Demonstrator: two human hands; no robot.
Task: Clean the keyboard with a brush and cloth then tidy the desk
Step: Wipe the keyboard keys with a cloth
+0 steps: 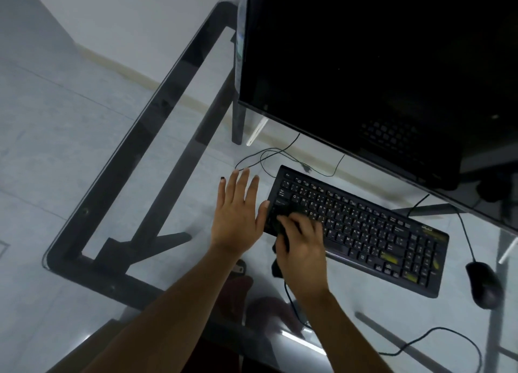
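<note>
Black cloth under right hand (on keyboard)

A dark monitor stands at the back; a black mouse lies right; thin cables trail behind.

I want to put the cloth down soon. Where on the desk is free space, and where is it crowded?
The widest free glass lies left of the left hand, up to the desk's dark frame. A smaller patch lies near the front edge, below the keyboard. It is crowded behind the keyboard, with thin cables under the monitor, and beside the mouse.
</note>
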